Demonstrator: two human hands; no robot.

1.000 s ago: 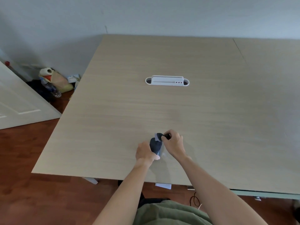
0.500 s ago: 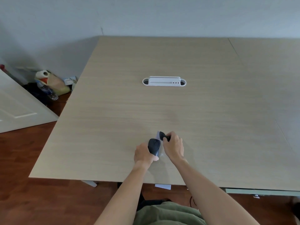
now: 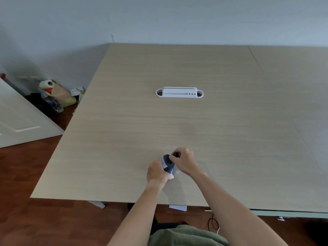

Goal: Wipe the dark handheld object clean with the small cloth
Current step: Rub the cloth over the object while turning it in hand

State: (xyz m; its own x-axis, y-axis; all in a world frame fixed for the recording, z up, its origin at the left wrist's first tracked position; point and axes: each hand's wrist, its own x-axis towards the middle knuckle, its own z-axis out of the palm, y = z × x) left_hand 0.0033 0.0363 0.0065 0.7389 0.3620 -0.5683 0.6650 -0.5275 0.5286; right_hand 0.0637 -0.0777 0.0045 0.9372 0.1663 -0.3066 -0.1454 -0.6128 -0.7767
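A dark, rounded handheld object, shaped like a computer mouse, sits between my two hands just above the near part of the wooden table. My left hand grips its near end from the left. My right hand is closed over its far end, fingertips pinched on something dark there. A pale grey patch on the object's left side may be the small cloth; most of the cloth is hidden by my fingers.
A white oval cable tray is set into the table's middle. A seam runs along the table's right part. Left of the table are a white door and bags and bottles on the floor.
My right hand has slid back over the far end of the object, covering the pale cloth that stuck out beyond it. The left hand keeps its grip.
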